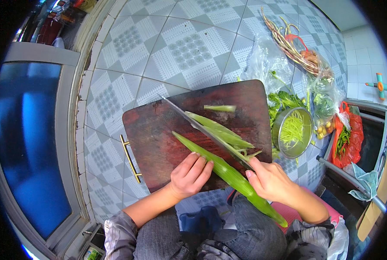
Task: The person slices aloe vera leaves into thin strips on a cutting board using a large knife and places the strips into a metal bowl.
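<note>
A long, tapered green vegetable [227,172] lies slantwise across the dark wooden cutting board [154,152], its near end reaching past the board's edge over my lap. The bent fingers of my left hand [192,174] press on its upper side. My right hand [271,178] grips a kitchen knife [200,126]; the handle is hidden in my fist. The blade runs up and left beside the vegetable, its tip beyond the board's far edge. Behind the blade lie pale green slices [224,130], partly covered by it. Farther back sits a small cut piece [219,108], slightly blurred.
A metal strainer bowl [307,138] of green shreds stands right of the board, among leafy greens [284,99]. Bundled long beans [288,48] and plastic bags lie beyond. A red bag [353,139] holds green peppers. One brass handle [130,159] juts from the board's left side.
</note>
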Available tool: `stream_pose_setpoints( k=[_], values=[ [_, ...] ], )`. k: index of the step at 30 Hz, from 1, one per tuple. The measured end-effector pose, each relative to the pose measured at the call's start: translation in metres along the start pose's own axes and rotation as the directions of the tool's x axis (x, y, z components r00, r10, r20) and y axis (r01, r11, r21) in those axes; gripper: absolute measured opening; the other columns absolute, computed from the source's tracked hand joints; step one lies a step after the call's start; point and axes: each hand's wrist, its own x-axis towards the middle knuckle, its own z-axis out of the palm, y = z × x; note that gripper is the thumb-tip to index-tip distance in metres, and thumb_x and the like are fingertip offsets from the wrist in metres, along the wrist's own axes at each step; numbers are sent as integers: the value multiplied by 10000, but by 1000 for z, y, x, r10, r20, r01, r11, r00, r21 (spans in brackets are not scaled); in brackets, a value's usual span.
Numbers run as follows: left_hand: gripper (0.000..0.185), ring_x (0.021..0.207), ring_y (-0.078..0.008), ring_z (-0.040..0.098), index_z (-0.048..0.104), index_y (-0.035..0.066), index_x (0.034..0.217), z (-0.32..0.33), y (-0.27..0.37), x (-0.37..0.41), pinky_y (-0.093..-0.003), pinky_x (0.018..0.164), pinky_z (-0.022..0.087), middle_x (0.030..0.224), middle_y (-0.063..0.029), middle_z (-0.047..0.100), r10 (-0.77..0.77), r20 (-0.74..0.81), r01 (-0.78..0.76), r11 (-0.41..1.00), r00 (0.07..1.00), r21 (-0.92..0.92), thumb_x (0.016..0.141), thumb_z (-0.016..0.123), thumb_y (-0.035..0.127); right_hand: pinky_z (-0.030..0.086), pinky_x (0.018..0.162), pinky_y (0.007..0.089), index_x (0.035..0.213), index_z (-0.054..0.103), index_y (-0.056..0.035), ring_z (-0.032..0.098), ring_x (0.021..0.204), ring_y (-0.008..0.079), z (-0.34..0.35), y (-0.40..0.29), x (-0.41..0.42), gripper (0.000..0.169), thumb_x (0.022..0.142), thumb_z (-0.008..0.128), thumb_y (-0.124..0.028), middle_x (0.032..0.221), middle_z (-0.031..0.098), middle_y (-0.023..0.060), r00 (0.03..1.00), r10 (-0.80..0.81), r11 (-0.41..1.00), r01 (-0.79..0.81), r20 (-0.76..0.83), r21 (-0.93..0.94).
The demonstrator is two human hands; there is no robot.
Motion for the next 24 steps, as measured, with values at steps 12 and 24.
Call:
stream_pose_setpoints(
  k=[12, 24],
  values=[
    [291, 941, -305, 663, 700, 11, 929, 1, 0, -3, -346, 801, 567, 965, -125, 679, 1, 12, -1, 1000, 1000, -9, 665, 620, 103, 483, 410, 371, 1053, 552, -28, 608, 469, 245, 16, -19, -47, 266, 885, 625, -221, 646, 538, 98, 994, -95, 900, 60, -60, -431],
    [297, 950, -315, 663, 701, 1, 903, 1, 0, -4, -348, 809, 569, 969, -131, 686, 5, 13, -5, 1000, 1000, -17, 641, 608, 106, 479, 389, 352, 945, 525, -2, 604, 454, 227, 17, -22, -61, 246, 862, 637, -204, 638, 537, 102, 999, -49, 874, 54, 23, -483]
  ],
)
